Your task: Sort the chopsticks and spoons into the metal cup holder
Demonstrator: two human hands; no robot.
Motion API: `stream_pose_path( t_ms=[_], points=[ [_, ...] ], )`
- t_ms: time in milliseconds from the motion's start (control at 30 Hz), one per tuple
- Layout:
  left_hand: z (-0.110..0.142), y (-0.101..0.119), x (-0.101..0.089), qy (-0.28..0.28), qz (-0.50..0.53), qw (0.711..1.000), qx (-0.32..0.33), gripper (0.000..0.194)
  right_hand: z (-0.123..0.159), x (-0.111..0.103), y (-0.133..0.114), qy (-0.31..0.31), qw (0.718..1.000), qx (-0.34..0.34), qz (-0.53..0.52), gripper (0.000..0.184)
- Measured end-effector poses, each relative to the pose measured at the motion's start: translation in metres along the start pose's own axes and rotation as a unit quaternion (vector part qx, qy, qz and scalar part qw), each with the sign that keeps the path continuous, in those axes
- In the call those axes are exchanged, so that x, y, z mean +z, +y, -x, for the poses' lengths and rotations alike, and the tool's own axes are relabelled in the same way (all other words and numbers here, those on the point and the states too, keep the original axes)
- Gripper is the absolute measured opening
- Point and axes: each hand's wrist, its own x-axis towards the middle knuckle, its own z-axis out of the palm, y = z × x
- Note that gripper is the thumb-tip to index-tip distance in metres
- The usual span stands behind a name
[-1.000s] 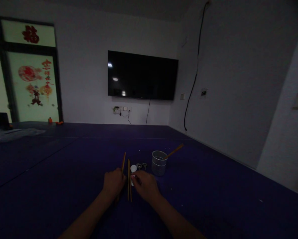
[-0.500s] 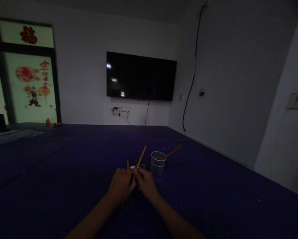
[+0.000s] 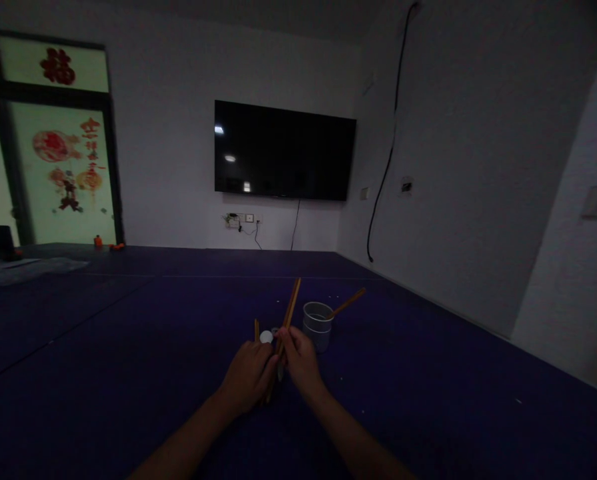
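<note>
My right hand [image 3: 299, 357] is closed on a pair of wooden chopsticks [image 3: 292, 301], which slant up and to the right. My left hand [image 3: 248, 373] is closed around their lower part. A pale, thin end of something shows below my right fingers; its kind is unclear. More chopsticks [image 3: 256, 329] lie on the table, mostly hidden by my left hand. Just past my fingers rests a white spoon [image 3: 266, 337], its handle covered. Beside it a small grey piece [image 3: 275, 331] is partly hidden.
A grey metal cup [image 3: 317, 327] stands right of my hands, with a wooden stick [image 3: 347, 302] leaning out of it. The table [image 3: 138, 347] has a dark blue cover. Clear plastic sheeting [image 3: 28, 268] lies far left. Small orange things [image 3: 98, 241] stand at the back.
One second ago my left hand held a chopstick on the left, and my right hand was at the white spoon. Both hands have come together on the chopsticks, which moved right.
</note>
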Motion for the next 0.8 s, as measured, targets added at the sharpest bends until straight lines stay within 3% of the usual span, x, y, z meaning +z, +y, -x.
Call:
stream_pose_path(
  t_ms=[200, 300, 400, 633, 800],
  points=[
    [0.001, -0.005, 0.008, 0.070, 0.089, 0.993, -0.043, 0.040, 0.000, 0.001, -0.007, -0.002, 0.997, 0.010, -0.075, 0.043],
    [0.002, -0.011, 0.009, 0.111, 0.076, 0.986, -0.095, 0.040, 0.000, 0.000, -0.009, 0.014, 0.997, -0.007, -0.078, 0.048],
    [0.002, -0.018, 0.009, 0.139, 0.041, 0.982, -0.120, 0.041, -0.001, -0.003, -0.008, 0.014, 0.997, -0.017, -0.071, 0.035],
    [0.002, -0.029, 0.009, 0.158, -0.028, 0.982, -0.103, 0.042, -0.004, -0.001, -0.004, -0.006, 0.995, -0.037, -0.087, 0.040],
    [0.002, -0.031, 0.008, 0.164, -0.076, 0.981, -0.071, 0.041, -0.004, -0.005, -0.007, 0.037, 0.998, -0.035, -0.043, 0.035]
  ],
)
